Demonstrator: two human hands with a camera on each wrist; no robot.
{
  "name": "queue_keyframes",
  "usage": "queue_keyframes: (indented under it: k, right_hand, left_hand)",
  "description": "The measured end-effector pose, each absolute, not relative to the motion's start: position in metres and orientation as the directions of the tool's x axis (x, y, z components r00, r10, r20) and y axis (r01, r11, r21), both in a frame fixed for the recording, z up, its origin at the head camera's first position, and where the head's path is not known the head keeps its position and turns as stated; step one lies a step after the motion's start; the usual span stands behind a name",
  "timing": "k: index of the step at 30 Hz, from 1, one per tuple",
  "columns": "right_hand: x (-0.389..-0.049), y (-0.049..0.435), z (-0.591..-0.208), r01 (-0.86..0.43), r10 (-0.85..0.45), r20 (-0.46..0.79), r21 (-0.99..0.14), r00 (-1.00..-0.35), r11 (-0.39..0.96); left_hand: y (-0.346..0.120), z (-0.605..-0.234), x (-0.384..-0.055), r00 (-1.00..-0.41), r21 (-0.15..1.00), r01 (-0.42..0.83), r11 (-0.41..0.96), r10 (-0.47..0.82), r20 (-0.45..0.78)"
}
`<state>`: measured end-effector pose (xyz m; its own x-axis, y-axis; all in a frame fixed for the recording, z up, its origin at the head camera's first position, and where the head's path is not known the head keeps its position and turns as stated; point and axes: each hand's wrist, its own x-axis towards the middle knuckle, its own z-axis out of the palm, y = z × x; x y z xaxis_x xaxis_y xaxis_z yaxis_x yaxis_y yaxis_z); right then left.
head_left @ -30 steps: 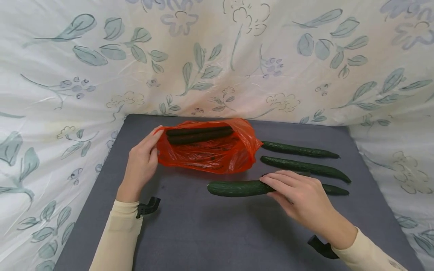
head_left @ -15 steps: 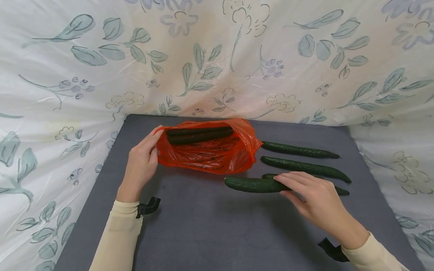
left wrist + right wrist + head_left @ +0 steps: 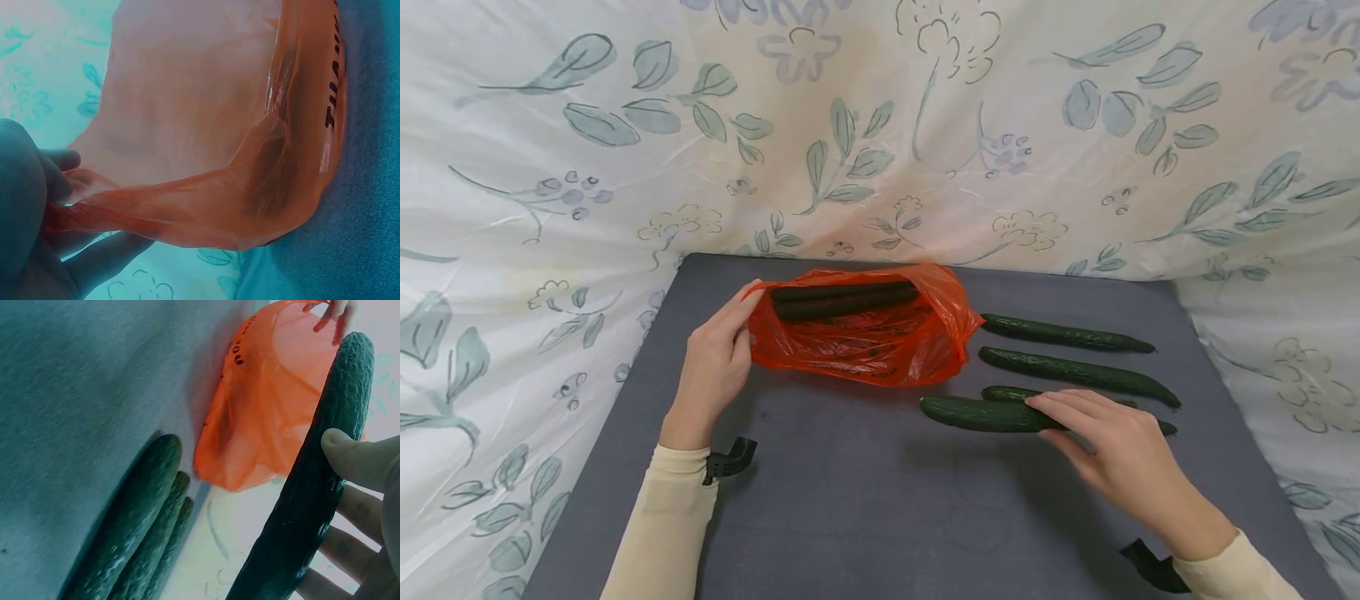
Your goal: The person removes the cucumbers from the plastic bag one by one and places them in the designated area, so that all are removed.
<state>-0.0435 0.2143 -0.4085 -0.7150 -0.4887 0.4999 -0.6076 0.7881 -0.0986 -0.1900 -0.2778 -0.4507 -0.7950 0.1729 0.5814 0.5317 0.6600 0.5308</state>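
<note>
My left hand [image 3: 717, 358] grips the left edge of a red plastic bag [image 3: 850, 350], whose mouth gapes toward me. Two dark cucumbers [image 3: 842, 302] lie side by side inside it. In the left wrist view, the bag's gathered rim is pinched between thumb and fingers. My right hand [image 3: 1112, 442] holds another cucumber [image 3: 977, 414] above the table, to the right of the bag and below it in the head view. The right wrist view shows the thumb along one side of this cucumber [image 3: 312, 469] and the fingers on the other.
Three more cucumbers lie in a row on the grey table [image 3: 850, 517] right of the bag: the farthest [image 3: 1067, 333], the middle one [image 3: 1075, 371] and the nearest [image 3: 1007, 393], partly covered by the held one. Floral cloth [image 3: 865, 125] hangs behind and at both sides.
My right hand has moved to the right with its cucumber, away from the bag, and more of the nearest lying cucumber shows. The left hand and the bag have stayed in place.
</note>
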Motion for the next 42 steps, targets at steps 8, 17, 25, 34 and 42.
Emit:
queue_keyframes:
  k: [8,17,25,34,42]
  right_hand:
    - [-0.038,0.231,-0.418,-0.569,-0.46,0.494,-0.09,-0.738,0.817]
    - [-0.036,0.248,-0.431,-0.545,-0.448,0.491,-0.067,-0.747,0.836]
    - [-0.032,0.265,-0.445,-0.513,-0.426,0.457,-0.081,-0.781,0.854]
    - [-0.026,0.278,-0.461,-0.487,-0.403,0.442,-0.091,-0.802,0.869]
    - [-0.02,0.288,-0.471,-0.462,-0.388,0.377,-0.125,-0.841,0.878]
  left_hand:
    - [-0.277,-0.451,-0.189,-0.794,0.531,0.533,0.659,0.172,0.584]
    - [-0.277,-0.45,-0.189,-0.793,0.528,0.532,0.662,0.171,0.585]
    - [-0.277,-0.45,-0.188,-0.799,0.534,0.528,0.66,0.172,0.577]
    - [-0.278,-0.451,-0.188,-0.807,0.534,0.517,0.669,0.174,0.564]
    - [-0.279,-0.451,-0.187,-0.808,0.541,0.521,0.66,0.177,0.562]
